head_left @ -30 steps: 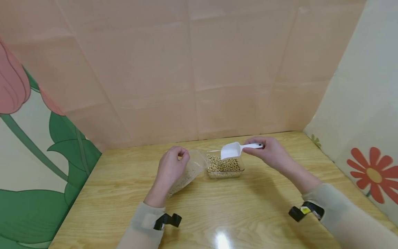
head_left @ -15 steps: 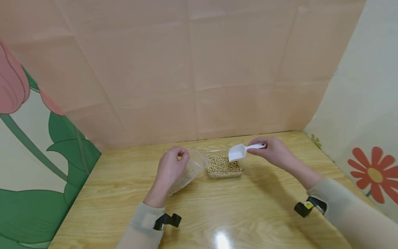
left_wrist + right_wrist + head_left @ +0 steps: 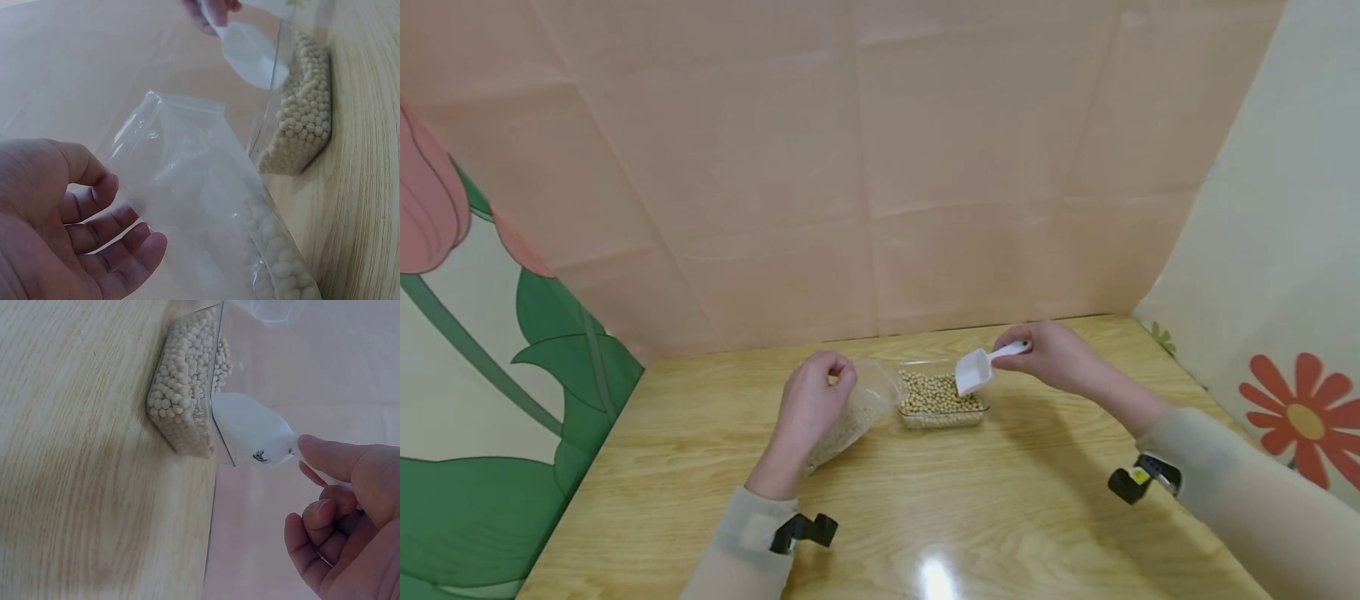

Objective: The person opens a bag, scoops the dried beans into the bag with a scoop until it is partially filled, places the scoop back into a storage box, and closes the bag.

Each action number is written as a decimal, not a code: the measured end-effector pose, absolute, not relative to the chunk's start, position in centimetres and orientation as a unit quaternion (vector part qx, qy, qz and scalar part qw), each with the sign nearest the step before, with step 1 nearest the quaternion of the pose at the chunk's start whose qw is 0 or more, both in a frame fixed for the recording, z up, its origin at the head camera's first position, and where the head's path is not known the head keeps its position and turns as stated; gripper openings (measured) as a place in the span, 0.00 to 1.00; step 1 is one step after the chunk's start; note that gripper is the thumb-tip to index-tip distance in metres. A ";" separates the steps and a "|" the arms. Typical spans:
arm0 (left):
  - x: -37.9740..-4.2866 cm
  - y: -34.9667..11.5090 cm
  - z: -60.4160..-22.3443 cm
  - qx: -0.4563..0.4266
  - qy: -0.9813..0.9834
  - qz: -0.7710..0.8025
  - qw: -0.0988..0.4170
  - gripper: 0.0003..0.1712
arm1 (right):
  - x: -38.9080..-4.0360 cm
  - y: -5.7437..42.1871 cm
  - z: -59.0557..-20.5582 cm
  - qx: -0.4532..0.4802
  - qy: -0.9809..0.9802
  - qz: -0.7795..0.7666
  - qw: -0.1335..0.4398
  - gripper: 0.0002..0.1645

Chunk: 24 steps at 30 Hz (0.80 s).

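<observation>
My left hand (image 3: 815, 396) pinches the upper edge of a clear plastic bag (image 3: 187, 144) between thumb and index finger. Pale round beans, which look like soybeans, fill the bag's lower part (image 3: 279, 256). My right hand (image 3: 1054, 357) holds a white scoop (image 3: 976, 372) by its handle. The scoop slants down, its lip at the beans (image 3: 931, 393) in a clear rectangular container (image 3: 942, 422) to the right of the bag. From the right wrist view the scoop (image 3: 253, 428) reaches in over the container's rim; whether it carries any beans is hidden.
The container stands on a wood-grain table (image 3: 880, 517). A pink-covered wall (image 3: 865, 183) rises behind the table's far edge. At the right is a pale wall with a red painted flower (image 3: 1302, 422), and painted leaves (image 3: 482, 517) lie along the left.
The scoop has shifted right along the container, then tipped steeper with its lip lowered into the beans. My left hand and the bag have stayed still.
</observation>
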State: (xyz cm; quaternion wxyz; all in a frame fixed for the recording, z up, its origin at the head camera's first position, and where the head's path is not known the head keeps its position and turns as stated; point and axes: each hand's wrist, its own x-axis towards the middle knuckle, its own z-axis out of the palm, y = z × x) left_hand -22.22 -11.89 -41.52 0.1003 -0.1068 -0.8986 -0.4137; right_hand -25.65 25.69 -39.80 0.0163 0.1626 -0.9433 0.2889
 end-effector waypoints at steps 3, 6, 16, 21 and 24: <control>-22.2 -11.9 -41.5 -0.108 -0.898 -0.413 0.102 0.10 | -25.7 25.4 -39.5 0.165 -0.947 0.277 0.009 0.15; -22.2 -11.9 -41.5 -0.108 -0.899 -0.412 0.104 0.10 | -25.7 24.9 -39.3 0.166 -0.950 0.265 0.002 0.16; -22.2 -11.8 -41.6 -0.108 -0.899 -0.412 0.104 0.10 | -25.8 23.6 -39.6 0.169 -0.950 0.261 -0.007 0.13; -22.3 -11.8 -41.6 -0.106 -0.899 -0.411 0.105 0.10 | -26.0 23.4 -40.4 0.162 -0.948 0.274 -0.023 0.15; -22.3 -11.8 -41.6 -0.106 -0.899 -0.411 0.107 0.10 | -26.1 23.4 -40.9 0.161 -0.947 0.277 -0.025 0.17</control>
